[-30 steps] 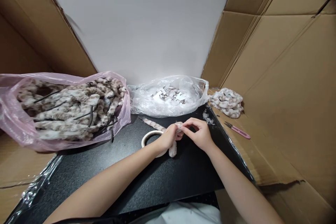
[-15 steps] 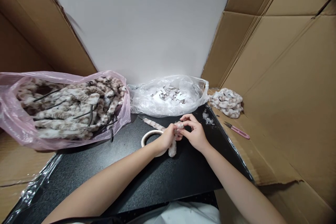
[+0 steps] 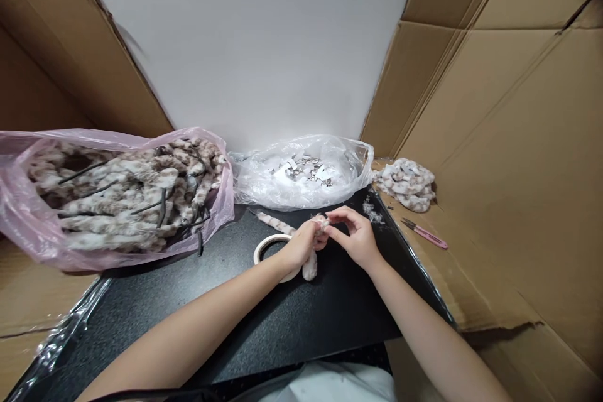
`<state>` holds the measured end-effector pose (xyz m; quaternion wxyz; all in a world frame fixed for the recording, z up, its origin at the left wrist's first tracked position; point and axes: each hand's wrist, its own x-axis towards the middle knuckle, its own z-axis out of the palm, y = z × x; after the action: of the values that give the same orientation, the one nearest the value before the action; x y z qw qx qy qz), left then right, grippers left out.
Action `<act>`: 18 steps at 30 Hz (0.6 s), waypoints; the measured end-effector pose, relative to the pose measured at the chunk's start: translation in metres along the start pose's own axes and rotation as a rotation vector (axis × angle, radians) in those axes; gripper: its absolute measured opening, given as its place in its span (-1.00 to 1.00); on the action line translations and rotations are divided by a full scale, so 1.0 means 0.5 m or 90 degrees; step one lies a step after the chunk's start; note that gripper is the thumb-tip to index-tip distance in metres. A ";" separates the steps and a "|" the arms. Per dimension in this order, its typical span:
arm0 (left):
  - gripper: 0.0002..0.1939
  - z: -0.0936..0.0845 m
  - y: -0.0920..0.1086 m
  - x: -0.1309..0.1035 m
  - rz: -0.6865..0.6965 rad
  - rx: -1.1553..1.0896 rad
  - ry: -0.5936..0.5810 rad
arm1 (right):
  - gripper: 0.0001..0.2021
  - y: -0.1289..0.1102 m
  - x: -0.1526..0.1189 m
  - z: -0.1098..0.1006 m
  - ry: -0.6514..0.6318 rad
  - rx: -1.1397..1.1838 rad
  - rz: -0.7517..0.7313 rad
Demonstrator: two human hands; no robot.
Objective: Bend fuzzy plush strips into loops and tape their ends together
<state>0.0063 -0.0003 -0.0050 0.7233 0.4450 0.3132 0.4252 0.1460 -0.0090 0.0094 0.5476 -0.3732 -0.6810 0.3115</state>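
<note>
My left hand (image 3: 301, 245) is closed around a furry white-and-brown strip (image 3: 309, 267), whose lower end hangs below the fingers. Another stretch of fur (image 3: 273, 222) reaches up and left from behind that hand; whether it is the same piece I cannot tell. My right hand (image 3: 355, 235) pinches with thumb and forefinger at the tuft of the strip standing out of the left fist. Partly under my left wrist lies a roll of cream tape (image 3: 259, 251), flat on the black tabletop (image 3: 207, 308).
At the left a pink plastic bag (image 3: 56, 251) holds many furry strips with dark cords. Behind my hands sits a clear bag (image 3: 254, 188) of small white and metallic pieces. To the right are a furry heap (image 3: 407, 183), pink-handled snips (image 3: 426, 234), fluff (image 3: 373, 210) and cardboard walls (image 3: 527, 157).
My right hand has shifted slightly right, and its fingers have drawn in at the end of the strip. The left hand keeps its hold almost in place.
</note>
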 end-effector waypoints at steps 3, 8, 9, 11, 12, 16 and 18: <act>-0.81 -0.001 0.000 0.001 -0.001 -0.008 -0.016 | -0.95 0.000 0.001 -0.004 -0.001 0.002 0.003; -0.78 0.004 0.006 -0.003 0.001 -0.016 -0.021 | -0.94 0.006 0.003 -0.004 0.006 0.000 0.003; -0.78 0.004 0.006 -0.003 -0.001 -0.019 -0.026 | -0.94 0.008 0.003 -0.003 0.008 -0.001 0.003; -0.76 0.003 0.003 -0.003 -0.004 -0.023 -0.025 | -0.95 0.011 0.001 0.000 0.014 -0.005 0.006; -0.75 0.002 0.000 -0.003 -0.006 -0.024 -0.020 | -0.95 0.013 0.000 0.003 0.018 -0.007 0.009; -0.68 -0.005 -0.011 -0.001 -0.015 -0.028 -0.004 | -0.95 0.021 -0.006 0.018 0.039 -0.018 0.027; -0.61 -0.007 -0.013 -0.001 -0.017 -0.020 -0.006 | -0.93 0.025 -0.009 0.024 0.046 -0.025 0.037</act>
<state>0.0052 -0.0012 -0.0124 0.7375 0.4311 0.3089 0.4181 0.1370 -0.0064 -0.0055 0.5553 -0.4147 -0.6555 0.3000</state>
